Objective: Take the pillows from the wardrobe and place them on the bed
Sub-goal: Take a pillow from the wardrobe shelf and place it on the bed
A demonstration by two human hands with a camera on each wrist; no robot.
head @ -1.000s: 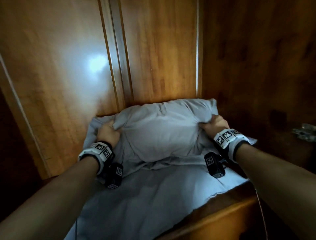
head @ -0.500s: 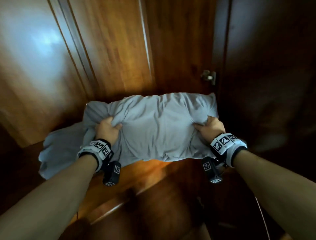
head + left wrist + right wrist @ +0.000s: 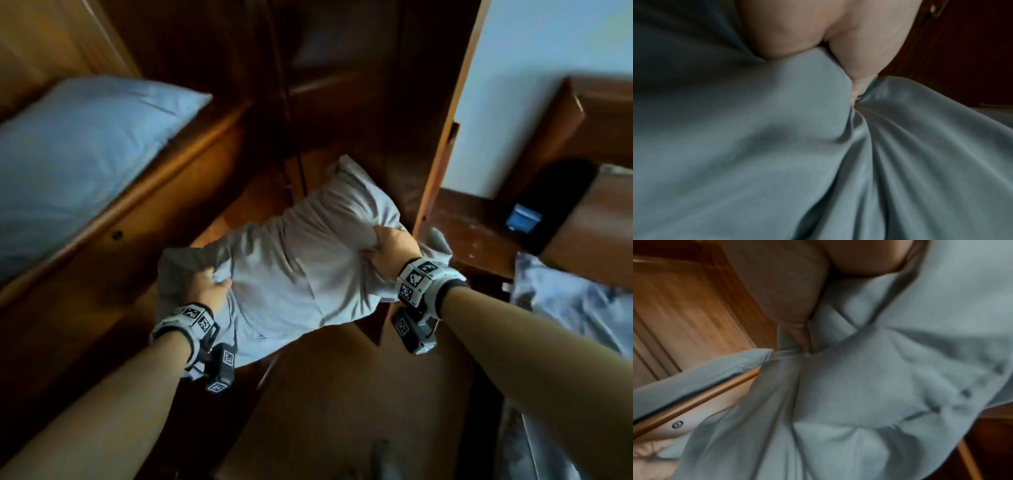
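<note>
A grey pillow [image 3: 294, 260] hangs in the air in front of me, tilted, held by both hands. My left hand [image 3: 209, 286] grips its lower left edge, fingers dug into the fabric. My right hand [image 3: 390, 248] grips its upper right side. Each wrist view is filled with bunched grey pillow cloth [image 3: 777, 154] [image 3: 869, 394] under the curled hand. A second grey pillow [image 3: 78, 150] lies on the wardrobe shelf [image 3: 164, 178] at the left. The bed's pale sheet [image 3: 575, 305] shows at the right edge.
An open wardrobe door [image 3: 442, 137] stands edge-on just behind my right hand. A dark wooden bedside table [image 3: 476, 229] sits beyond it, with a wooden headboard [image 3: 589, 113] against the pale wall. Brown floor [image 3: 342, 394] lies below the pillow.
The pillow has come out of the wardrobe, both hands still gripping it. My view has swung right and down, so the shelf is now at the left and the bed has come into sight.
</note>
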